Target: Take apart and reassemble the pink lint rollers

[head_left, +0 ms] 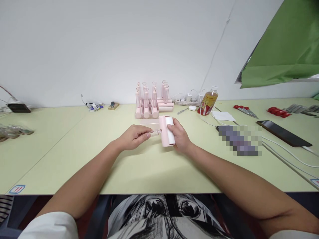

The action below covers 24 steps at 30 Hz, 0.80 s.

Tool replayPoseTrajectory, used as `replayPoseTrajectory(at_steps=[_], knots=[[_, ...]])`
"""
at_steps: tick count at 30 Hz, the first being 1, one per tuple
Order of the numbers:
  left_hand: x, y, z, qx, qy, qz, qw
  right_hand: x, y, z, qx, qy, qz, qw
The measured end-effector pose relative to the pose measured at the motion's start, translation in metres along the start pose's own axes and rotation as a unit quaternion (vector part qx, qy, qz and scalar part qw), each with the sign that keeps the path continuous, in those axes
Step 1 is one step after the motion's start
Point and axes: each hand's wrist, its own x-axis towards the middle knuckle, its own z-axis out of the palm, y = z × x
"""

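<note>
Over the middle of the table I hold a pink lint roller [163, 132] with a white roll [170, 131]. My right hand [181, 134] is wrapped round its right side, the thumb lying on the white roll. My left hand [136, 136] pinches a pale, see-through handle [155, 132] between thumb and fingers. The handle's far end meets the pink side of the roller; I cannot tell whether it is seated there. Just behind my hands stand several more pink lint rollers [147, 109], most with their looped handles pointing up.
A drink bottle [208, 101], a power strip [186, 102] and a screwdriver [182, 111] are at the back right. White cables cross the table near a black phone [284, 133]. Red-handled tools [245, 110] lie farther right. A coiled cable [94, 106] rests back left.
</note>
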Motion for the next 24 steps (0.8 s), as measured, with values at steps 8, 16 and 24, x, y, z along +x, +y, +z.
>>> replayPoseTrajectory(at_steps=[8,16,24], knots=[[0.001,-0.004,0.003,0.06,0.085,0.009,0.994,0.002,0.003,-0.002,-0.027,0.014,-0.009,0.999],[0.001,-0.001,0.005,0.048,0.057,-0.013,0.997,0.002,0.011,-0.001,-0.054,0.015,-0.015,0.998],[0.001,-0.001,0.006,0.031,0.053,-0.016,0.998,-0.004,0.01,0.002,-0.122,0.012,-0.019,0.992]])
